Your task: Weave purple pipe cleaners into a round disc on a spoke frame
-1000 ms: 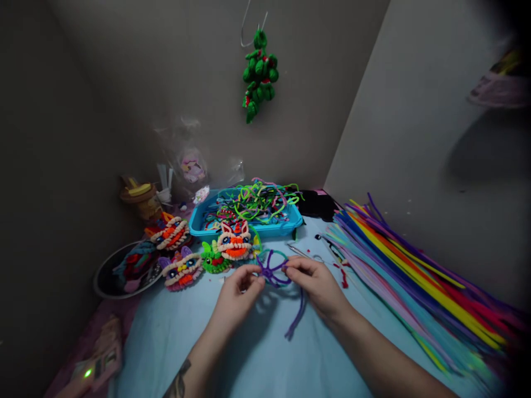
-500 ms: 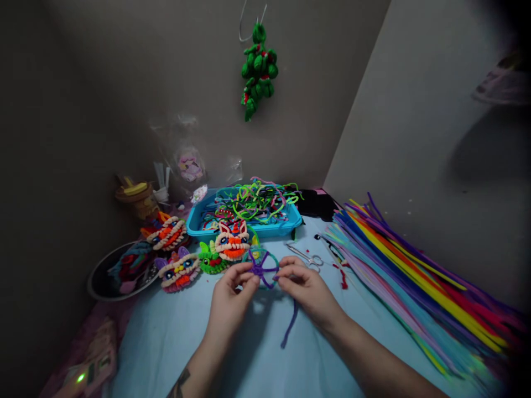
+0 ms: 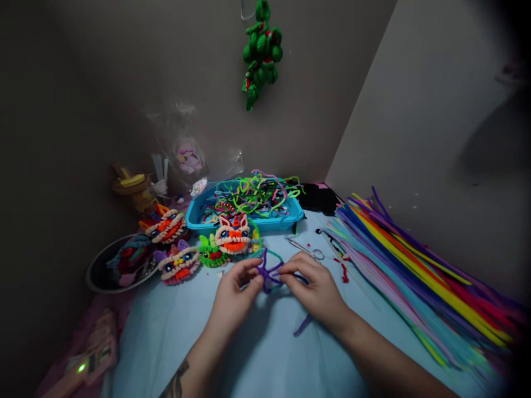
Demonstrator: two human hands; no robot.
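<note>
Between my two hands is a small pipe-cleaner frame, with purple spokes meeting at a centre and a teal ring around part of it. My left hand pinches its left side between thumb and fingers. On the right side, my right hand pinches a purple pipe cleaner, whose loose tail hangs out below the palm. Just beyond the frame stand finished pipe-cleaner lion heads, among them a cream and orange one and a green one.
A blue tray of tangled pipe-cleaner scraps stands at the back. Scissors lie beyond my right hand. Long coloured pipe cleaners spread along the right side. At left are a metal bowl and a purple-eared lion head.
The frame has turned and tilted between my fingers, so its ring shows less fully. My right hand has shifted slightly, and the purple tail has swung right. The camera view has moved a little.
</note>
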